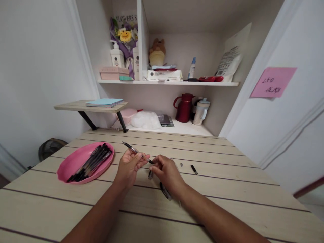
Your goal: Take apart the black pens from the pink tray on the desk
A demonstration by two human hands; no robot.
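My left hand [130, 167] is closed around a black pen [134, 149] that slants up and to the left above the wooden table [227, 192]. My right hand [165, 172] pinches the pen's front tip, fingers pressed together. Under my right hand lie a small pen part [150, 174] and another dark pen piece [165, 191]. To the right on the table rest a tiny metal tip [181, 164] and a short black cap piece [194, 169]. A pink oval tray [73, 162] at the left holds several black pens [91, 162].
Behind the table is a recess with a red jug [184, 107], a white cup [201, 111] and a white bag [145, 120]. A small raised shelf [88, 107] carries notebooks. The upper shelf holds bottles, boxes and a plush toy. A pink note [273, 82] sticks to the right wall.
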